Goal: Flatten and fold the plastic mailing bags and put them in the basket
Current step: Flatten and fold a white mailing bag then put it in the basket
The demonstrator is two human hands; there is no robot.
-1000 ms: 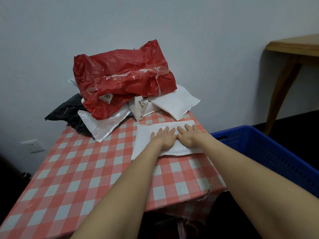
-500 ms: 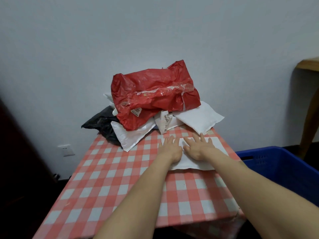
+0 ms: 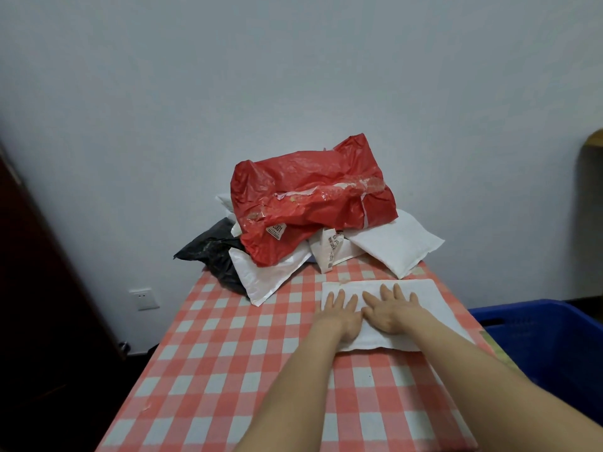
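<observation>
Barely started: left hand (image 3: 339, 313) and right hand (image 3: 390, 309) press white bag (image 3: 430, 298) flat on counter (image 3: 228, 353), grip wide, fingers straight, holding nothing. No fold yet; pile (image 3: 310, 203) behind untouched; basket (image 3: 554, 347) at right, inside unclear.

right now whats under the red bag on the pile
The red bag rests on other bags: a white bag sticks out lower left, a labelled bag under its middle, a puffy bag at right, a black bag far left. Anything beneath its centre is covered.
</observation>
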